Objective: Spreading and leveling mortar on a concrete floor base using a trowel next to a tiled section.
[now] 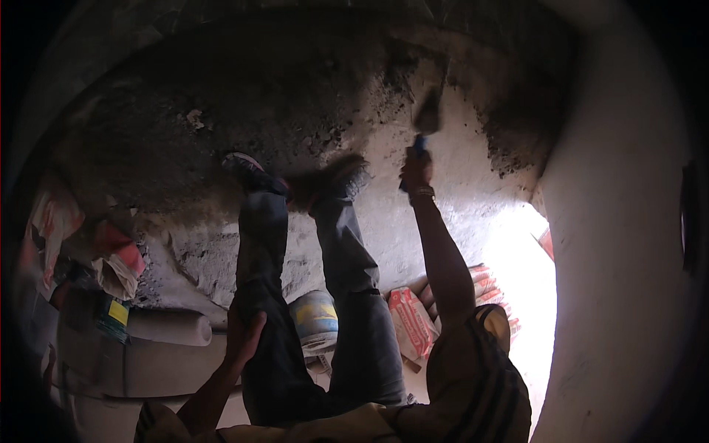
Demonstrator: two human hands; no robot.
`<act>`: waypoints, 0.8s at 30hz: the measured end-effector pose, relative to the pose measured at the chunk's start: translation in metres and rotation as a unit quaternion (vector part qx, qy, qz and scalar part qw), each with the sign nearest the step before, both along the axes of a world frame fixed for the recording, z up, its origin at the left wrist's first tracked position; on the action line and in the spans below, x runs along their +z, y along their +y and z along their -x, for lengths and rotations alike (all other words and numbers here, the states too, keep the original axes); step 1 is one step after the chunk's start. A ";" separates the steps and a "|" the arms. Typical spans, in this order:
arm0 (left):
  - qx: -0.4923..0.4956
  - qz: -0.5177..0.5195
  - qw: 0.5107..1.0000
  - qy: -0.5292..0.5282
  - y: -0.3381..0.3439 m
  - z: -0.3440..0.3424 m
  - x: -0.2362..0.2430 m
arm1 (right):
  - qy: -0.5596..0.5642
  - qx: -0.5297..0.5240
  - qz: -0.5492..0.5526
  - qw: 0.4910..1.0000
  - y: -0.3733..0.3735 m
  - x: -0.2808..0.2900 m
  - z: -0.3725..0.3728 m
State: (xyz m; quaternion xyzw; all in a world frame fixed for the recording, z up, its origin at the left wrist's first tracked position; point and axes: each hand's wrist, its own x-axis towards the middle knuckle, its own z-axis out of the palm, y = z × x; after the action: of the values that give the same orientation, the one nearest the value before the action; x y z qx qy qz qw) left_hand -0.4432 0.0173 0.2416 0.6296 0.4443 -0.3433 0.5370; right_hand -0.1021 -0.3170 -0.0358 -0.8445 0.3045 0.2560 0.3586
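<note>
A trowel with a blue handle is in my right hand, whose fingers are wrapped round the grip. Its blade is blurred and points away from me, over a pale, bare strip of the rough surface. Dark, crumbly mortar or rubble lies to the right of the blade, and a wider dark spread covers the left. My left hand rests on my left trouser leg, thumb apart, holding nothing that I can see.
My shoes stand at the edge of the dark material. Behind my legs are a round bucket-like container and red-and-white sacks. Torn bags and a pale cylinder lie at left. A pale wall rises at right.
</note>
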 end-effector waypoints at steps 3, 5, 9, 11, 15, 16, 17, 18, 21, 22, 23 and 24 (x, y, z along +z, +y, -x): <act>-0.020 -0.030 0.999 0.002 0.016 0.010 0.007 | -0.139 -0.104 0.037 0.984 0.070 0.005 -0.034; 0.018 0.025 0.998 -0.049 -0.002 -0.008 -0.004 | -0.093 0.023 0.085 0.992 0.022 -0.025 -0.075; 0.018 -0.021 0.999 -0.024 0.023 0.017 0.004 | 0.076 0.003 -0.143 0.987 0.091 -0.031 -0.048; -0.003 -0.013 0.998 0.056 0.026 0.013 0.003 | -0.053 -0.130 -0.057 0.988 0.114 -0.025 -0.040; -0.173 -0.137 0.974 0.059 0.030 0.014 -0.007 | 0.228 -0.043 -0.111 0.966 0.104 0.002 -0.052; -0.217 -0.219 0.948 -0.078 0.043 -0.011 0.001 | 0.194 0.012 -0.187 0.963 0.104 0.013 -0.037; -0.183 -0.188 0.955 -0.137 0.027 -0.067 -0.007 | 0.190 -0.024 -0.264 0.945 0.042 0.028 -0.081; -0.063 -0.146 0.969 -0.187 0.027 -0.103 -0.013 | 0.192 0.028 -0.335 0.922 0.043 0.036 -0.074; 0.260 0.014 0.961 -0.091 0.052 -0.132 -0.054 | -0.099 0.497 -0.236 0.829 0.173 0.083 0.032; 0.462 0.155 0.873 0.017 0.061 -0.136 -0.069 | -0.035 0.619 -0.233 0.749 0.206 0.119 0.040; 0.469 0.153 0.870 0.014 0.062 -0.149 -0.079 | 0.027 0.729 -0.208 0.652 0.229 0.153 0.033; 0.538 0.224 0.813 -0.019 0.058 -0.169 -0.086 | 0.206 0.689 -0.199 0.666 0.244 0.177 0.014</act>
State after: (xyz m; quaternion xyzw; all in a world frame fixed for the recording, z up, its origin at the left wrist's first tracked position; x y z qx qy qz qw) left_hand -0.2745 0.0752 0.1553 0.1587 0.6124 -0.0780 0.7705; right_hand -0.1157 -0.0728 0.1415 -0.6475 -0.3562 0.6525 0.1678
